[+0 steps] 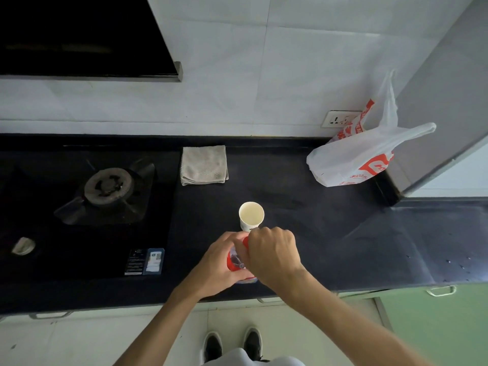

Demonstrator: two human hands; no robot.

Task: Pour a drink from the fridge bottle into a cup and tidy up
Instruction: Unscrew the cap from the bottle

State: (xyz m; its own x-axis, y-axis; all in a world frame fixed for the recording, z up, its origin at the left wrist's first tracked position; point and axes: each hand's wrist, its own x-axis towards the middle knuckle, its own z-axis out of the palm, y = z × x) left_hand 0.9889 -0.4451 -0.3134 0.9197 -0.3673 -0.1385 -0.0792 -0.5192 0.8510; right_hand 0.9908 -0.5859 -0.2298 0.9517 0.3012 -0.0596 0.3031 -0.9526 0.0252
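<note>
Two bare hands are working at the front edge of a dark countertop (pixel 330 233), scene going left to right: a gas hob (pixel 79 207) is sitting at far left with one burner (pixel 108 187) showing and a pale knob (pixel 23 245) lying near its front left corner; a label sticker (pixel 144 261) is sitting on the hob's front right corner. Just right of the hob, near the back wall, a folded grey cloth (pixel 204 165) is lying flat. Next, the left hand (pixel 219 265) is wrapping around the body of the bottle (pixel 235 260), fingers closed on its red label, bottle standing near the counter's front edge. Right hand (pixel 272 253) is sitting on top of the bottle, fingers curled tight over the red cap (pixel 245 241), mostly hiding it; cannot tell whether the cap is loose or screwed. Paper cup (pixel 251 215) is standing upright just behind the bottle, close to the right-hand knuckles, contact unclear, inside looking pale; liquid level is hard to tell. Further right at the back, a white plastic bag (pixel 353 159) with red print is slumping against the corner, partly covering a wall socket (pixel 336 119). Far right below the counter, green cabinet fronts (pixel 435 326) with a handle (pixel 441 291) are showing. Black shoes (pixel 232 344) are showing at bottom centre on the floor
</note>
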